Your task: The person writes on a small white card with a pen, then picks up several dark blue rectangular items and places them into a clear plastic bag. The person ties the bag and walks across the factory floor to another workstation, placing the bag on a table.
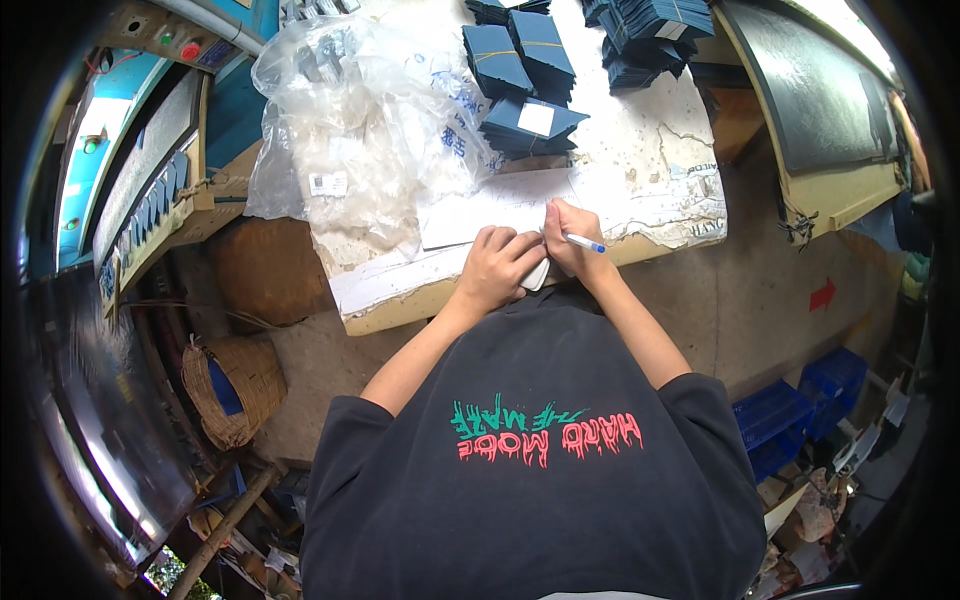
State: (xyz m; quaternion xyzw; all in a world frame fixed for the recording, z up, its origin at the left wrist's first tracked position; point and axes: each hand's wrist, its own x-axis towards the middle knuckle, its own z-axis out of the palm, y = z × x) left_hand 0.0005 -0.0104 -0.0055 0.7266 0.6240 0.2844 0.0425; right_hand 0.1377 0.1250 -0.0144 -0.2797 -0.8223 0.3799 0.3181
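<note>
Both forearms reach forward over the bench point(652, 140) and converge at its near edge; the 2 hands are close together. The right hand point(574, 238) has its fingers bent around 1 slim pen point(583, 242), whose blue end points to the right; the writing tip is concealed. The left hand point(498, 266) lies palm down, fingers curved, over 1 small white pad point(536, 277) showing below its fingertips; whether it grips the pad cannot be told. Just beyond the hands lies 1 flat white sheet point(470, 215), bearing faint handwriting.

Counted in the middle group: 3 clearly visible stacks point(530, 122) of thin, dark-blue, flat pieces, 2 with yellow bands, 1 with a white label. Further stacks at the far edge overlap and cannot be counted. At left, 1 crumpled bag point(360, 150) of clear plastic. The bench covering is white, cracked and peeling. On the floor: 1 round woven basket point(255, 385) and 2 blue plastic crates point(775, 418).
</note>
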